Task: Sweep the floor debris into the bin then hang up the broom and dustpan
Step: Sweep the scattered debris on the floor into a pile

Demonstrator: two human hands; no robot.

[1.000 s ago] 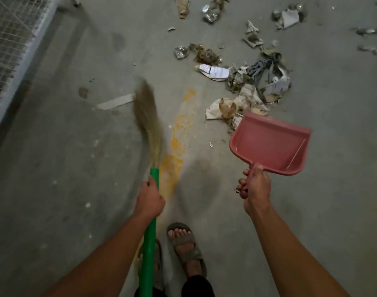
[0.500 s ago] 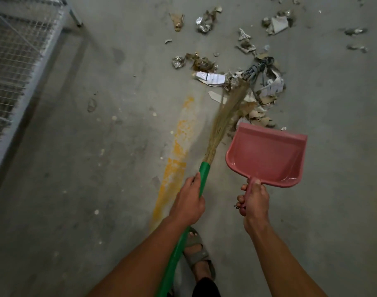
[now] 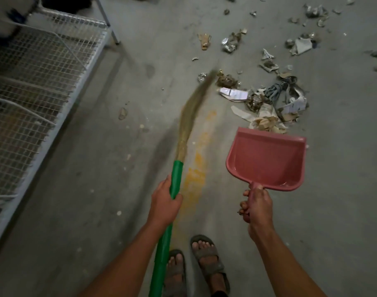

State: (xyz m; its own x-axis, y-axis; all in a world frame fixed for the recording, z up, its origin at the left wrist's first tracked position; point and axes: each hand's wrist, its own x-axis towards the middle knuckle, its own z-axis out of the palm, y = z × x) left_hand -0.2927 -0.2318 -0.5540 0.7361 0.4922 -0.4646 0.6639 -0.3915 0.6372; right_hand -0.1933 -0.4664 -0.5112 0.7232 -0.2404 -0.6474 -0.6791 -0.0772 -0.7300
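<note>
My left hand (image 3: 165,203) grips the green handle of a grass broom (image 3: 175,174). Its straw head (image 3: 194,108) is blurred and points up-right, with its tip just left of the debris. My right hand (image 3: 257,207) grips the handle of a pink dustpan (image 3: 267,159), held with its front lip at the near edge of the main debris pile (image 3: 267,103) of paper scraps, foil and a dark cord. More scraps (image 3: 229,42) lie scattered farther away on the concrete floor.
A white wire-mesh rack (image 3: 37,86) runs along the left, with a thin metal leg (image 3: 110,26) at its far end. A yellow stain (image 3: 196,168) streaks the floor between broom and dustpan. My sandalled feet (image 3: 194,264) stand at the bottom centre.
The broom head swung right into the debris pile, then back left and clear of it. The dustpan stayed at the pile's near edge.
</note>
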